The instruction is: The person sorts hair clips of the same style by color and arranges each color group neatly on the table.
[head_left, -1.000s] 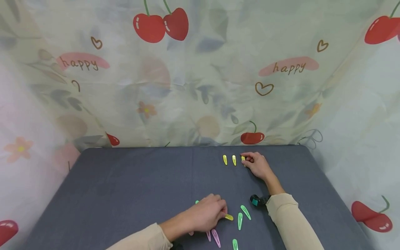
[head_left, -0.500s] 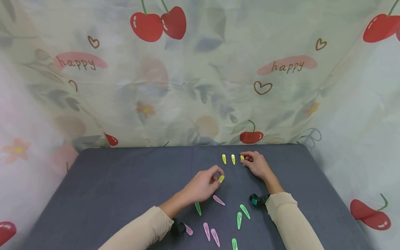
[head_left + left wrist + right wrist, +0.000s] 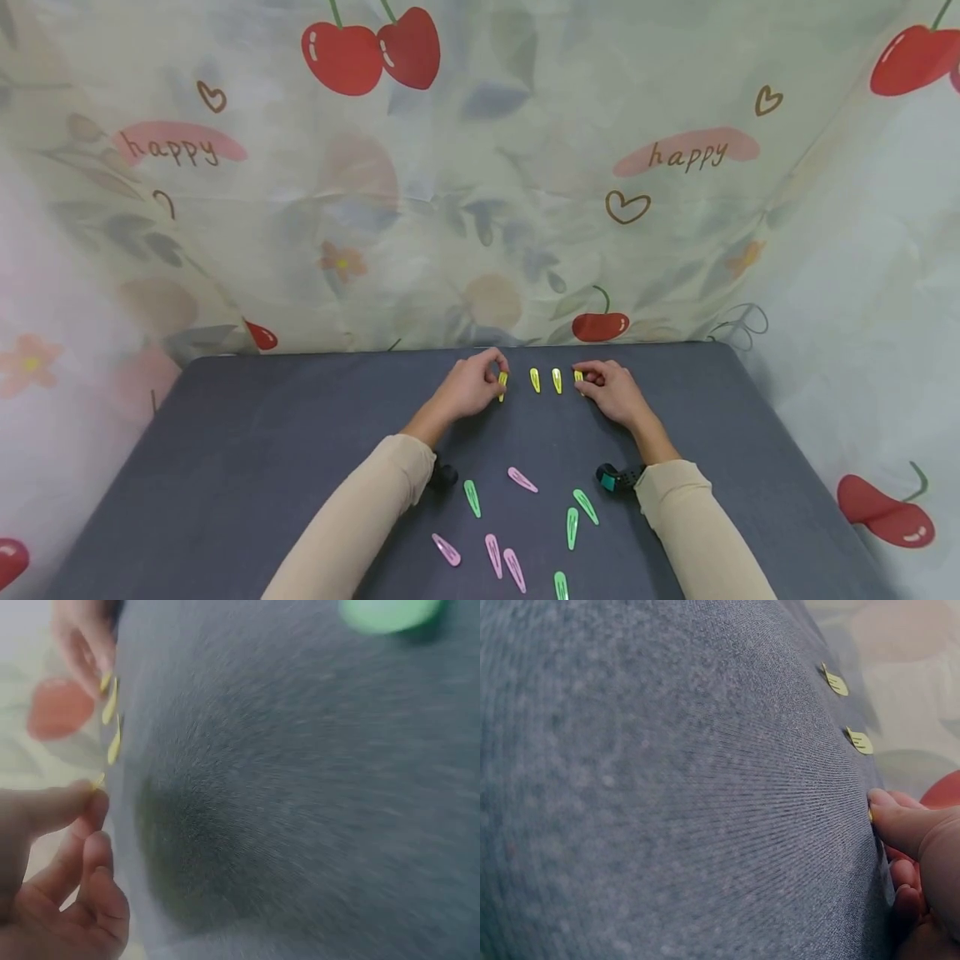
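Note:
Near the far edge of the dark cloth, my left hand [image 3: 468,386] pinches a yellow snap hair clip [image 3: 502,387] between thumb and forefinger. In the left wrist view only the tip of that clip [image 3: 98,781] shows past the fingers. Two more yellow hair clips, one on the left [image 3: 535,381] and one on the right [image 3: 557,382], lie side by side between my hands. At the right end of this row my right hand [image 3: 617,395] pinches another yellow hair clip [image 3: 578,377], mostly covered by thumb and fingers in the right wrist view.
Nearer me lie several pink hair clips [image 3: 492,556] and several green hair clips [image 3: 572,528], scattered on the dark cloth-covered table [image 3: 262,467]. A printed curtain [image 3: 420,250] hangs right behind the far edge. Each wrist wears a dark strapped device [image 3: 617,478].
My left hand has carried a yellow hair clip from among the scattered clips up to the left of the yellow row. The right hand has stayed on its clip.

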Tool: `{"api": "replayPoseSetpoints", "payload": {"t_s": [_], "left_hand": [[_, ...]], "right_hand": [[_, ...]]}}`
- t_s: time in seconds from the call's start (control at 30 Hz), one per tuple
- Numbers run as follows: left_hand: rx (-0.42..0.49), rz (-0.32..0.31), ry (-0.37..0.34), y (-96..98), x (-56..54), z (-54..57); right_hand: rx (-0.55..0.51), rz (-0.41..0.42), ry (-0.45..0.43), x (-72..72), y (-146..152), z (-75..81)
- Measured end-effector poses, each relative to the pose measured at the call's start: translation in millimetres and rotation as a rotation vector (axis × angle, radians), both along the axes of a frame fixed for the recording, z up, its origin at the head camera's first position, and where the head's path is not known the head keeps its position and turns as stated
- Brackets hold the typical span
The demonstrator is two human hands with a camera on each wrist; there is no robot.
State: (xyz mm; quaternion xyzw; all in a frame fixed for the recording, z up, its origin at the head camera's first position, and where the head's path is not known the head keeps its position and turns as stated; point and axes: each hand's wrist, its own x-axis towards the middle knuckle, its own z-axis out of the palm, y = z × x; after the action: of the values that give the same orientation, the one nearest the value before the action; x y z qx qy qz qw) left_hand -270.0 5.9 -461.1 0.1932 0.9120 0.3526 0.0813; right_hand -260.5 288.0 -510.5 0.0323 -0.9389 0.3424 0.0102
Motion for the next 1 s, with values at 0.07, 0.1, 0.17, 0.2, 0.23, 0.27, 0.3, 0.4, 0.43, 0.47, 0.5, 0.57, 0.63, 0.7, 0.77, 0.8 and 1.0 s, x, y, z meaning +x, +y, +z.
{"api": "replayPoseSetpoints", "payload": {"t_s": [0.07, 0.1, 0.17, 0.2, 0.23, 0.27, 0.3, 0.4, 0.43, 0.47, 0.5, 0.57, 0.63, 0.7, 0.77, 0.8, 1.0], "left_hand": [[0.004, 0.033, 0.005, 4.4, -6.8, -2.7], [0.006, 0.048, 0.005, 6.7, -9.8, -4.1], [0.009, 0.071, 0.005, 10.8, -15.0, -6.3], [0.01, 0.077, 0.001, 12.6, -17.2, -7.4], [0.012, 0.081, -0.006, 14.2, -18.7, -8.2], [0.013, 0.086, -0.009, 15.6, -19.8, -8.5], [0.013, 0.091, -0.015, 16.8, -20.5, -8.4], [0.005, 0.107, -0.033, 19.6, -21.6, -8.8], [0.002, 0.114, -0.037, 20.2, -21.6, -9.0], [-0.001, 0.121, -0.038, 20.9, -21.7, -9.4], [-0.002, 0.128, -0.039, 21.6, -21.9, -10.1], [-0.004, 0.142, -0.033, 23.1, -22.4, -11.8], [-0.01, 0.156, -0.032, 24.9, -23.1, -13.7], [-0.018, 0.17, -0.04, 26.9, -23.7, -15.5], [-0.028, 0.18, -0.051, 28.9, -24.2, -17.0], [-0.032, 0.184, -0.057, 29.8, -24.5, -17.8], [-0.033, 0.187, -0.059, 33.6, -25.4, -20.6]], "right_hand": [[0.002, 0.0, -0.001, -0.1, 0.0, 0.3], [0.004, 0.002, -0.001, -0.1, 0.0, 0.4], [0.005, -0.003, -0.002, -0.3, -0.3, 0.3], [0.005, -0.004, 0.001, -0.1, -0.5, 0.6], [0.004, -0.004, 0.001, -0.1, -0.8, 0.7], [0.002, -0.006, 0.001, 0.1, -1.1, 0.7], [0.001, -0.008, -0.002, 0.3, -1.5, 0.5], [-0.005, -0.007, -0.008, 1.3, -2.7, 0.7], [-0.003, -0.006, -0.009, 1.3, -3.1, 0.4], [0.0, -0.003, -0.007, 1.3, -3.5, 0.4], [0.001, 0.0, -0.004, 1.2, -3.9, 0.6], [0.002, 0.002, 0.004, 0.9, -4.5, 1.0], [0.002, 0.0, 0.006, 1.1, -4.9, 1.8], [0.0, -0.003, 0.003, 1.5, -4.9, 2.6], [0.0, -0.007, 0.001, 1.9, -4.4, 3.1], [0.0, -0.008, 0.001, 2.1, -3.9, 3.2], [0.004, -0.008, 0.011, 1.6, -0.9, 2.3]]}}
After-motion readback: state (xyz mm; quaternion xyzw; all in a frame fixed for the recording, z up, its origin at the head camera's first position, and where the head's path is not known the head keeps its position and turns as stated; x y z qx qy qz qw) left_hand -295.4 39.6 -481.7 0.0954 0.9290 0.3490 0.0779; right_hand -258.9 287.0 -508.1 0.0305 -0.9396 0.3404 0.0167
